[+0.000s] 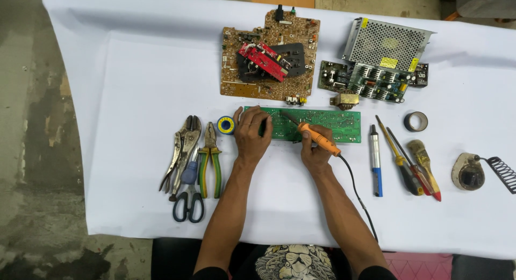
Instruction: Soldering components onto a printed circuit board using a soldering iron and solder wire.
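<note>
A long green circuit board (328, 125) lies flat in the middle of the white-covered table (140, 86). My left hand (252, 135) rests on the board's left end, fingers curled over its edge. My right hand (314, 153) grips an orange-handled soldering iron (318, 138), whose tip points up-left and touches the board near its top edge. The iron's black cord (357, 196) runs down toward the table's front edge. A small spool of solder wire (226, 125) with a blue and yellow face sits just left of my left hand.
Locking pliers (184, 145), green-handled pliers (210, 159) and scissors (188, 199) lie at left. A brown board (269, 54), a metal power supply (384, 43) and a small green board (363, 82) sit at the back. Screwdrivers (400, 156), a brush (422, 159), tape (415, 121) and an iron stand (470, 172) lie right.
</note>
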